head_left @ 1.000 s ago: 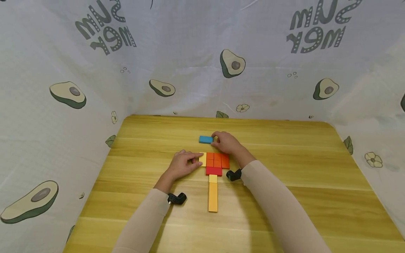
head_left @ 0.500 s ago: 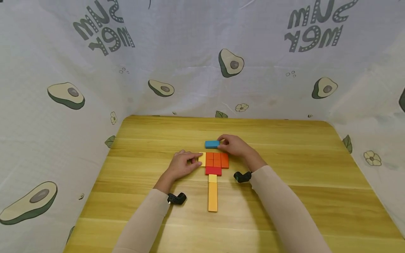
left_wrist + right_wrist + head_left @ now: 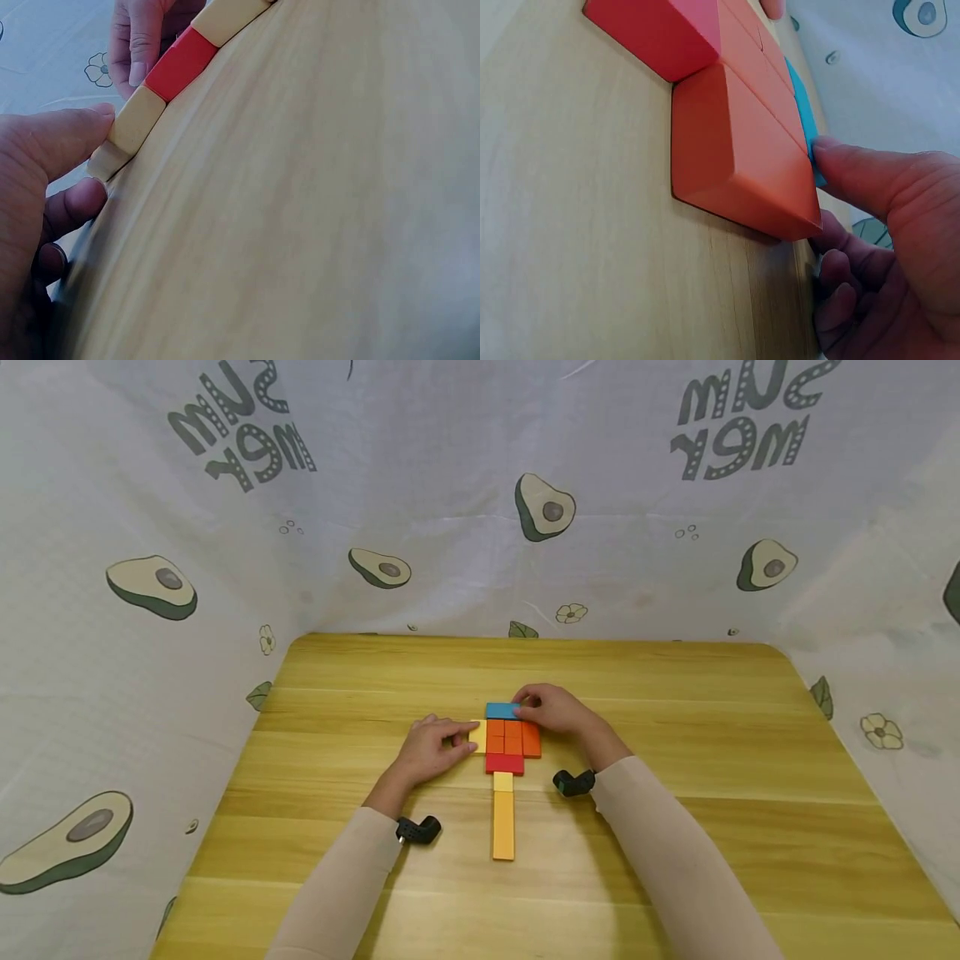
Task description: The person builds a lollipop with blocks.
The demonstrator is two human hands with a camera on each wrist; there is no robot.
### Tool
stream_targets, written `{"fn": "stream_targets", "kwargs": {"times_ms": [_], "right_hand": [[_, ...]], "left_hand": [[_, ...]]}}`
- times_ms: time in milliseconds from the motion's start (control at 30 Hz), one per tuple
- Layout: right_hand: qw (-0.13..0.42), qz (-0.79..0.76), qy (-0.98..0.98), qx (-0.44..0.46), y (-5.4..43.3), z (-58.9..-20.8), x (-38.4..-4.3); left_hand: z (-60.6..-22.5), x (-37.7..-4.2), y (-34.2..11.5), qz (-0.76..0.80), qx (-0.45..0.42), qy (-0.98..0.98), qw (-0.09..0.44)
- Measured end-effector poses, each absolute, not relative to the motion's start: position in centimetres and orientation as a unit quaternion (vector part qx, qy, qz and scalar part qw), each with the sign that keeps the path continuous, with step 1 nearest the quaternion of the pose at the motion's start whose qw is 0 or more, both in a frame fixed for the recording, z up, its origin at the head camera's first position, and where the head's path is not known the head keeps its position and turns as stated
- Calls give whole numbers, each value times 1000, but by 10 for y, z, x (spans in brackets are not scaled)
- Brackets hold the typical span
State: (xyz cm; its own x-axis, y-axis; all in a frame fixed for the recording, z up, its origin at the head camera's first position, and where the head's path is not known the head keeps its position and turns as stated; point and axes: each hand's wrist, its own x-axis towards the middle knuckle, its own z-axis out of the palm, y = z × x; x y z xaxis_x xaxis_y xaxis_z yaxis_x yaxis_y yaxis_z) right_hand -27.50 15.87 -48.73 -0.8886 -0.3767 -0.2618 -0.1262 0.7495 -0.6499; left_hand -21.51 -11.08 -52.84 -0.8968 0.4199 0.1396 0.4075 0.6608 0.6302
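My right hand point(image 3: 553, 707) pinches the right end of a flat blue block point(image 3: 501, 710), which lies along the far side of several small orange blocks point(image 3: 504, 737). In the right wrist view, the thumb point(image 3: 855, 169) presses on the blue block beside a larger orange block point(image 3: 772, 161). My left hand point(image 3: 431, 748) pinches a pale yellow block point(image 3: 478, 737) between thumb and index finger, against the left side of the orange group. A red block point(image 3: 505, 764) sits below the orange ones, then a small yellow block point(image 3: 503, 782) and a long yellow-orange block point(image 3: 503, 825).
The blocks lie flat on a wooden table point(image 3: 675, 727). A white cloth with avocado prints point(image 3: 450, 460) hangs behind and at both sides. Each wrist wears a small black camera point(image 3: 418, 830), and beige sleeves cover the forearms.
My right hand has brought the blue block rightward and then nearer, from behind the group to the far edge of the orange blocks. My left hand has stayed on the pale yellow block.
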Motion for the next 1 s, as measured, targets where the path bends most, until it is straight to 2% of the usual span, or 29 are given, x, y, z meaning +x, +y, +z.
{"fn": "stream_targets", "kwargs": {"times_ms": [700, 1000], "right_hand": [[184, -343, 910, -140, 166, -487, -271], [179, -336, 910, -164, 186, -490, -247]], "left_hand": [[-528, -214, -110, 346, 225, 911, 5], [-527, -214, -109, 344, 223, 912, 12]]}}
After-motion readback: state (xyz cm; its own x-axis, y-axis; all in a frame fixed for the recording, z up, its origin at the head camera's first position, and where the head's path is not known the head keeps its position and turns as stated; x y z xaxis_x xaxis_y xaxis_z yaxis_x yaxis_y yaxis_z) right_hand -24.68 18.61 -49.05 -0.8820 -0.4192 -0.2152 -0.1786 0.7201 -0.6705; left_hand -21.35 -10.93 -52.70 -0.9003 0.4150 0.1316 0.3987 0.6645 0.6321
